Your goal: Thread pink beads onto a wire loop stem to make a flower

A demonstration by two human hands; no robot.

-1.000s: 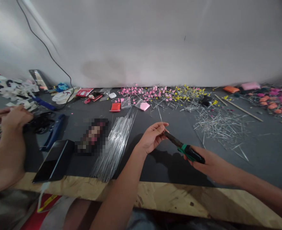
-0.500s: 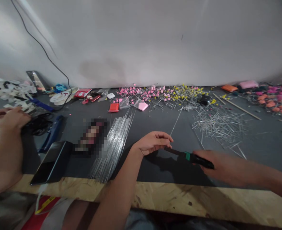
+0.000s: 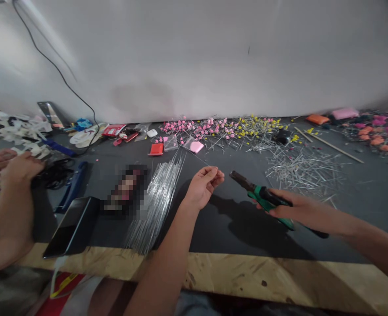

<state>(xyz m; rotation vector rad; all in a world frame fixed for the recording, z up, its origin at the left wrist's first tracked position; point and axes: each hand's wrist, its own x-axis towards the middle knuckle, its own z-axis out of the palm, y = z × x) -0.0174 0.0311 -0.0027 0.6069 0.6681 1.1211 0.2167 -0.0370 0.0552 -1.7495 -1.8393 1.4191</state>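
Observation:
My left hand (image 3: 204, 188) is pinched on a thin metal wire (image 3: 197, 157), which runs back from the fingertips toward the pink packet and is hard to see. My right hand (image 3: 291, 208) is wrapped round a pair of pliers (image 3: 262, 195) with green and black handles. The dark jaws of the pliers point at my left fingertips, a small gap apart from them. To the left of my left forearm lies a bundle of straight silvery wires (image 3: 162, 188). Beyond my right hand is a loose heap of short cut wires (image 3: 302, 169).
Wires with pink tips (image 3: 200, 127) and yellow tips (image 3: 255, 125) lie along the wall. A phone (image 3: 70, 226), a blurred-out dark object (image 3: 126, 188) and a blue tool (image 3: 71, 186) are at left. Another person's hands (image 3: 19, 169) work at far left. A wooden stick (image 3: 337, 147) lies right.
My left hand has moved back and left, and its wire now slants the other way. The pliers have drawn away from my left fingers, turned, and their handles show spread apart.

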